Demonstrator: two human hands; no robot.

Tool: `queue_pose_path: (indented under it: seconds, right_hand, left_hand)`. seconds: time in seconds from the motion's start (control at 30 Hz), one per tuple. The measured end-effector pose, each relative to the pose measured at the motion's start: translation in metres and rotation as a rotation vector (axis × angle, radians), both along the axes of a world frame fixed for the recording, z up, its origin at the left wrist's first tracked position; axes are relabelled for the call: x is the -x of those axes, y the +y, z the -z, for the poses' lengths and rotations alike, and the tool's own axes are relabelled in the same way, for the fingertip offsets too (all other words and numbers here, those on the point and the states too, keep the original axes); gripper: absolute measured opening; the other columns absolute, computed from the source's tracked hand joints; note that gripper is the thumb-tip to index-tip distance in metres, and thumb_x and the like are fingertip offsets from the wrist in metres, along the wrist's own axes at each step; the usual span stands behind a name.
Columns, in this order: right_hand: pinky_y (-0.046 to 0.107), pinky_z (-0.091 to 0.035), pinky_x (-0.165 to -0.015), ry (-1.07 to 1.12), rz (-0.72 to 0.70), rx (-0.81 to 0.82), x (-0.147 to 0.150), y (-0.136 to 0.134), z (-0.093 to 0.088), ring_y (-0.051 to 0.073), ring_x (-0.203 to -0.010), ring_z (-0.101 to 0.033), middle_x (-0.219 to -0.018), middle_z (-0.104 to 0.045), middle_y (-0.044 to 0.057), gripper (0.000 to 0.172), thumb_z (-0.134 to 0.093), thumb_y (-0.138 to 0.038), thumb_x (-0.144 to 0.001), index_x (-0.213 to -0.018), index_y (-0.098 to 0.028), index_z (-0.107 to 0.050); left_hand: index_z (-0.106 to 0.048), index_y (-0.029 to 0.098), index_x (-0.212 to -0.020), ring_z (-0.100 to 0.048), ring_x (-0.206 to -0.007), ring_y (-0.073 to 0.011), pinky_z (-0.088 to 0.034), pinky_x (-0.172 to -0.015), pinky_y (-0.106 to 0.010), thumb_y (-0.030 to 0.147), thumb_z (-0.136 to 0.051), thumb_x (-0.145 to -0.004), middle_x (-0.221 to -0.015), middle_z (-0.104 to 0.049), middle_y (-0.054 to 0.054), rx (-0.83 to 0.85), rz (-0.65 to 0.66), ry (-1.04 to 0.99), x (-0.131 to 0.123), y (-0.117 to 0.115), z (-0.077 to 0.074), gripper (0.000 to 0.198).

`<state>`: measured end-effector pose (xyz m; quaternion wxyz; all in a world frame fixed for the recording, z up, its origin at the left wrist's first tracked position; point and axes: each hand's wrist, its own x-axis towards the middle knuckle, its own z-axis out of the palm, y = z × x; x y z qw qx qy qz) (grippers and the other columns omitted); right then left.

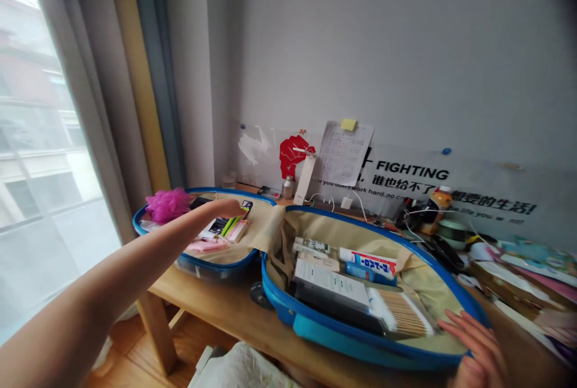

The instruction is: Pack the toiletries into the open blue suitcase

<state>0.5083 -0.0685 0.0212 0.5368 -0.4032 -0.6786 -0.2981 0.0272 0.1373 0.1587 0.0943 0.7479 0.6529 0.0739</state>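
Observation:
A blue suitcase (360, 340) with a beige lining lies open on a wooden desk, its two halves side by side. Over the left half reaches my left hand (229, 208), close to a green-edged packet (231, 224); its fingers are too blurred to read. A pink mesh bath puff (167, 205) and a pink item (210, 245) lie there too. In the right half are a toothpaste box (368, 260), a blue tube (372, 274), a white-and-black box (331, 283) and a bag of cotton swabs (408, 313). My right hand (475, 340) rests open at the right rim, fingers stretched out.
Behind the suitcase stand a small metallic bottle (288, 187), a tall white box (305, 180) and an orange-labelled bottle (437, 207). Papers and clutter (532, 280) cover the right side. A cloth-covered seat (246, 367) is below the desk (216, 310); curtains hang left.

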Motion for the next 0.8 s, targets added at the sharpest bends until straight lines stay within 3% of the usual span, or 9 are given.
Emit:
queue_pose_path:
  seconds: [0.17, 0.4, 0.5, 0.63, 0.73, 0.8]
  right_hand:
    - [0.050, -0.046, -0.093, 0.013, -0.009, 0.007, 0.002, 0.001, -0.001, 0.030, -0.107, -0.061, -0.098, -0.066, 0.015, 0.039, -0.029, -0.037, -0.102, -0.102, -0.016, -0.063]
    - [0.051, -0.046, -0.095, 0.050, -0.031, 0.028, 0.001, 0.001, 0.002, 0.030, -0.108, -0.061, -0.100, -0.066, 0.014, 0.040, -0.031, -0.041, -0.102, -0.101, -0.018, -0.064]
    - [0.051, -0.045, -0.096, 0.072, -0.028, 0.033, 0.001, 0.000, 0.004, 0.030, -0.109, -0.061, -0.102, -0.066, 0.014, 0.040, -0.032, -0.040, -0.102, -0.100, -0.018, -0.065]
    - [0.053, -0.045, -0.097, 0.061, -0.012, 0.021, -0.001, 0.001, 0.006, 0.031, -0.111, -0.061, -0.102, -0.067, 0.014, 0.042, -0.031, -0.040, -0.102, -0.101, -0.017, -0.065]
    - [0.052, -0.047, -0.095, 0.066, -0.015, 0.022, -0.002, 0.002, 0.007, 0.030, -0.108, -0.062, -0.100, -0.067, 0.014, 0.041, -0.032, -0.042, -0.101, -0.099, -0.017, -0.065]
    - [0.051, -0.047, -0.093, 0.075, -0.020, 0.019, -0.002, 0.002, 0.006, 0.030, -0.106, -0.062, -0.099, -0.067, 0.014, 0.041, -0.033, -0.042, -0.101, -0.098, -0.017, -0.066]
  left_hand:
    - [-0.063, 0.015, -0.118, -0.065, -0.102, -0.0225, -0.056, -0.089, -0.044, 0.043, -0.060, -0.096, -0.117, -0.066, -0.008, 0.260, -0.063, 0.177, 0.006, -0.017, 0.018, 0.036]
    - [-0.063, 0.015, -0.117, -0.065, -0.103, -0.0233, -0.056, -0.089, -0.043, 0.043, -0.061, -0.095, -0.117, -0.065, -0.007, 0.324, -0.040, 0.233, -0.010, -0.031, 0.018, 0.036]
    - [-0.064, 0.014, -0.118, -0.065, -0.104, -0.0249, -0.057, -0.088, -0.043, 0.041, -0.062, -0.095, -0.118, -0.065, -0.006, 0.255, -0.019, 0.214, -0.014, -0.032, 0.008, 0.036]
    - [-0.062, 0.015, -0.121, -0.065, -0.103, -0.0223, -0.056, -0.089, -0.044, 0.042, -0.058, -0.097, -0.118, -0.065, -0.008, 0.059, 0.044, 0.118, -0.033, -0.025, -0.020, 0.036]
    - [-0.058, 0.016, -0.128, -0.065, -0.105, -0.0227, -0.055, -0.092, -0.045, 0.043, -0.056, -0.098, -0.120, -0.065, -0.009, -0.066, 0.176, 0.029, -0.070, -0.019, -0.035, 0.040]
    - [-0.057, 0.017, -0.129, -0.064, -0.107, -0.0229, -0.055, -0.093, -0.045, 0.041, -0.058, -0.098, -0.123, -0.064, -0.009, -0.091, 0.283, 0.001, -0.103, -0.015, -0.034, 0.040]
